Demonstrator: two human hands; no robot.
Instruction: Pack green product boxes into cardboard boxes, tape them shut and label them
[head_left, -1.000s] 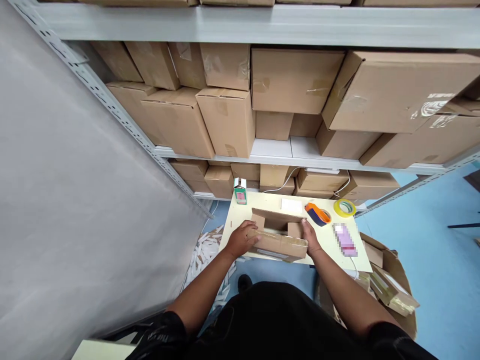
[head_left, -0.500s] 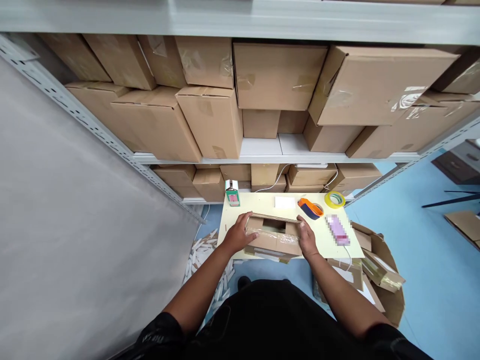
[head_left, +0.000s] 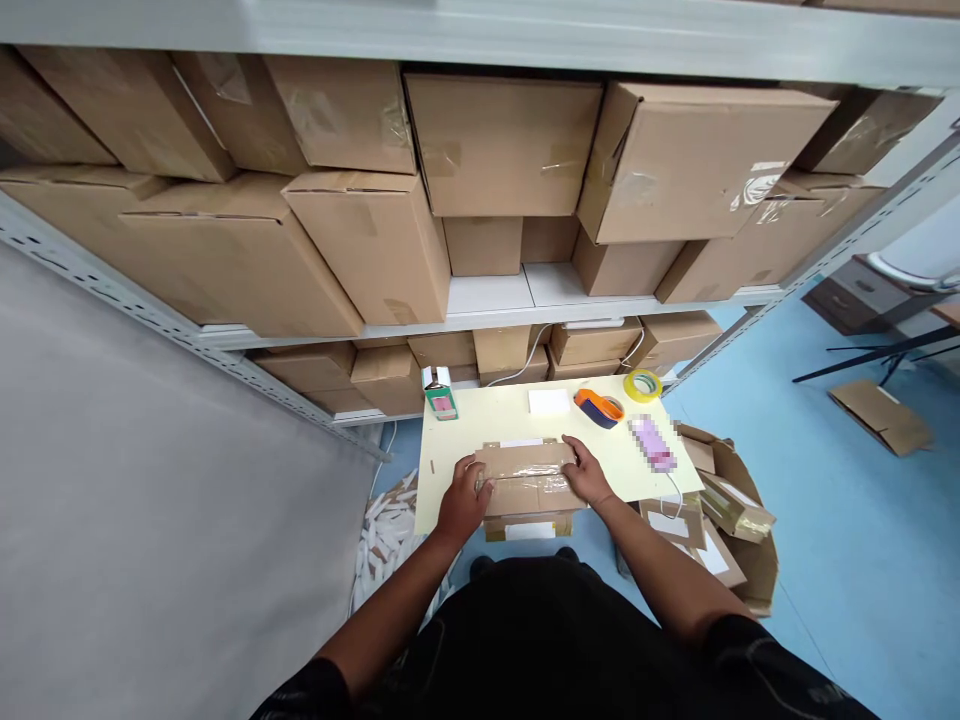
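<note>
On the cream tabletop (head_left: 457, 430) lies a small cardboard box (head_left: 525, 492), its top flaps folded down and clear tape along them. My left hand (head_left: 463, 503) grips its left end, thumb and fingers curled at the edge. At the opposite end my right hand (head_left: 587, 474) holds on, fingers over the top. Under the box, more cardboard with a white label (head_left: 529, 531) sticks out toward me. Behind it are a stack of white labels (head_left: 548, 401), an orange and dark blue tape dispenser (head_left: 600, 408) and a yellow tape roll (head_left: 643, 385).
A green and white carton (head_left: 439, 394) stands at the table's back left. A blurred pink item (head_left: 653, 444) with a cable lies to the right. Shelves (head_left: 480, 316) of cardboard boxes rise ahead. A large open carton (head_left: 757, 570) with packed boxes sits on the floor at right.
The box's open top has been closed, its flaps now folded down under my hands. My head view has shifted to the right, so everything appears further left.
</note>
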